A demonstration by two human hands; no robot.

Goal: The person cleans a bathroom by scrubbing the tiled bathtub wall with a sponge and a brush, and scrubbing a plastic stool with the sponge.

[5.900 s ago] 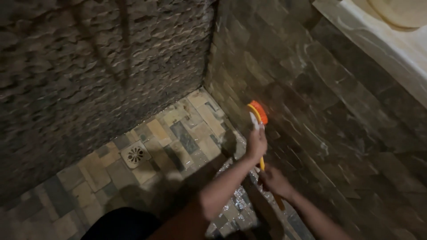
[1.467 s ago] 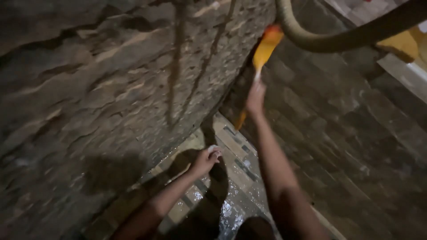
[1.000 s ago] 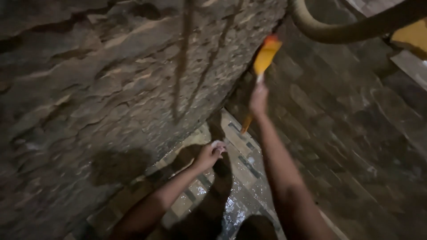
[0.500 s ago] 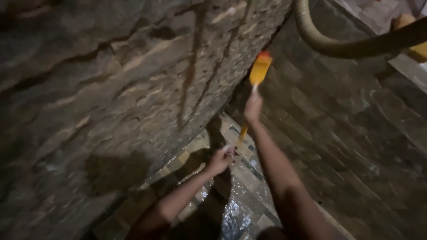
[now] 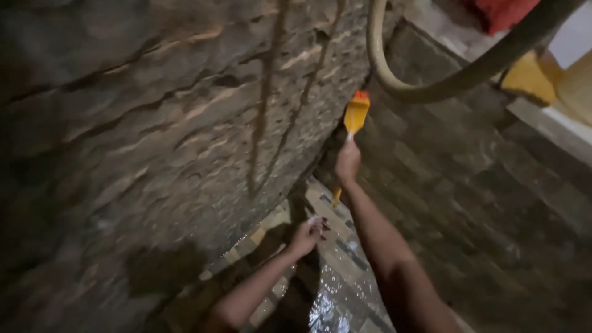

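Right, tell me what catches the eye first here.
The brush, yellow with an orange tip, stands out high in the corner where the stone walls meet, gripped by the right hand. A thick hose loops across the top right. Lower down, the left hand hangs above the wet floor.

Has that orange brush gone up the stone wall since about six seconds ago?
Yes. The brush was low near the floor tiles; now the right hand holds it high in the wall corner.

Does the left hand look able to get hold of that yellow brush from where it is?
Probably yes. The left hand hangs free below the right hand, which grips the yellow brush against the stone wall. Nothing lies between them; it would only have to rise.
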